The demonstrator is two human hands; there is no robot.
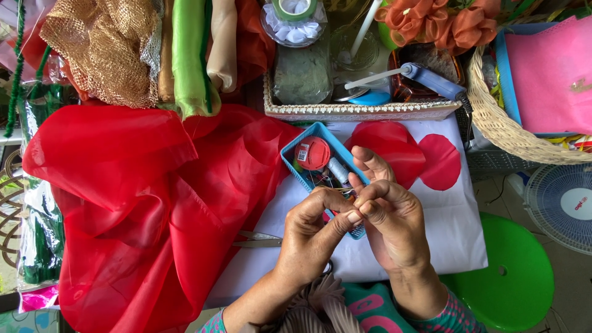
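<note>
My left hand (311, 231) and my right hand (391, 213) meet fingertip to fingertip over the near end of a small blue plastic basket (320, 131). Both pinch something too thin to make out, perhaps thread or a needle. The basket holds a red round container (312, 153) and a pale blue thread spool (337, 169). Scissors (258, 239) lie on the white cloth (459, 228) just left of my left wrist. Red sheer fabric (142, 197) is heaped at the left. Red fabric circles (410, 157) lie past my right hand.
A shallow tray (361, 110) at the back holds jars, a glass with a stick and a blue glue gun (435, 79). A wicker basket (496, 123) with pink sheets stands right. Satin rolls and gold mesh (102, 49) lie back left. A green stool (518, 277) and a fan (564, 206) are at the right.
</note>
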